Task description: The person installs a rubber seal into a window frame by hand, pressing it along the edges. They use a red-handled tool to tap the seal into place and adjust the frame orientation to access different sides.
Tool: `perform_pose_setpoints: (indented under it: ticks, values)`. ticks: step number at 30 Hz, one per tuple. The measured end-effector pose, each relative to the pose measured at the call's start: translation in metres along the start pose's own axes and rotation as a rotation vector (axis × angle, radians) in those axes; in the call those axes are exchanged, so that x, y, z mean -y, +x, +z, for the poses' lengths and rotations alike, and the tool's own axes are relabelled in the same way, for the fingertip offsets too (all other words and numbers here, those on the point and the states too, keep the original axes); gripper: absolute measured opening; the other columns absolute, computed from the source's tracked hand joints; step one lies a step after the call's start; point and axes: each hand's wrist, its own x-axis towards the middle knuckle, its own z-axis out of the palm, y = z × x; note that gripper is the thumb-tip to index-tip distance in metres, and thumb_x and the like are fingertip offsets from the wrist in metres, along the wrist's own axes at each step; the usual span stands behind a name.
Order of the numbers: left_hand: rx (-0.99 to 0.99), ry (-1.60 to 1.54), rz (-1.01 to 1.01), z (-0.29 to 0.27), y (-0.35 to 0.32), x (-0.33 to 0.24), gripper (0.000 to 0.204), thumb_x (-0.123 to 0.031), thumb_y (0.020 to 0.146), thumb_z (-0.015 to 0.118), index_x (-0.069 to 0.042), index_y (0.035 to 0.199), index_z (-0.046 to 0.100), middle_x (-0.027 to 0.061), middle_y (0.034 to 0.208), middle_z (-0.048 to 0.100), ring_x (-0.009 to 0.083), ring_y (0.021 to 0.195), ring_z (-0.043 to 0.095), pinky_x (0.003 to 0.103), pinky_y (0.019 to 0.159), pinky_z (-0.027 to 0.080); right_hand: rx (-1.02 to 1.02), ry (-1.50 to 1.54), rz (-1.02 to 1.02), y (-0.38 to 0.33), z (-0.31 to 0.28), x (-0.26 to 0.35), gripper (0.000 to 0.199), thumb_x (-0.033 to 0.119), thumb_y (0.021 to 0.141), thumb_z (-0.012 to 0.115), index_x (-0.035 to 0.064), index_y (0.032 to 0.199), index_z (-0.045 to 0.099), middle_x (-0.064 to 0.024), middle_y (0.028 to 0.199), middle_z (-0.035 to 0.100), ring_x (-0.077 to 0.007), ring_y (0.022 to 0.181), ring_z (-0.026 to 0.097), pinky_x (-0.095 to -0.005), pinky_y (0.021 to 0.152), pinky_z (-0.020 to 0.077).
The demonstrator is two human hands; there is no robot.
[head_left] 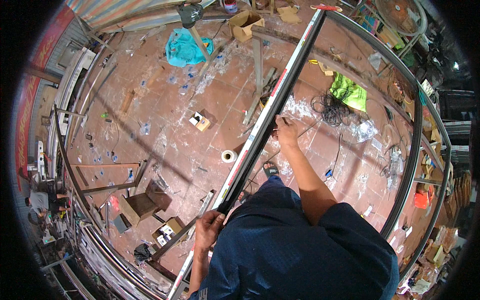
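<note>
A long frame bar (256, 142), black on the near side and white with coloured film on the other, crosses diagonally before me. It belongs to a large frame whose dark far-side bar (412, 160) stands to the right. Low on the long bar, my left hand (207, 230) is closed, its thumb and fingers gripping the black edge. Higher up, my right hand (286, 132) rests against the same edge with curled fingers pressed together. Whatever those fingers pinch, if anything, is too small to make out.
Below on the tiled floor lie a white tape roll (229, 156), a small open box (200, 121), coiled black cable (332, 110) and a yellow-green bag (349, 92). A turquoise cloth (186, 47) and cardboard box (245, 25) sit farther off. A person (42, 200) is at far left.
</note>
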Motion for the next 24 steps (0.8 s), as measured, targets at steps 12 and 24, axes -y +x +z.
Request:
perform_pose_setpoints:
  ticks: [12,24]
  values:
    - [0.011,0.114,0.037,0.003,0.005,-0.006,0.022,-0.021,0.099,0.079,0.0,0.104,0.077,0.0051,0.08,0.075,0.0105,0.073,0.067,0.029,0.068,0.054,-0.096,-0.558,-0.389,0.043,-0.015,-0.048,0.041,0.033,0.108,0.057,-0.0046,0.105,0.073,-0.0181,0.081,0.069,-0.0272,0.075,0.066,-0.0417,0.073,0.0518]
    - [-0.057,0.179,0.099,0.01,0.002,-0.002,0.023,-0.021,0.098,0.077,0.0,0.109,0.078,0.0146,0.081,0.077,0.017,0.072,0.073,0.033,0.069,0.057,0.188,-0.33,-0.318,-0.01,-0.012,-0.048,0.033,0.031,0.109,0.054,0.0018,0.101,0.067,-0.0016,0.075,0.06,-0.0142,0.061,0.054,-0.0316,0.059,0.0454]
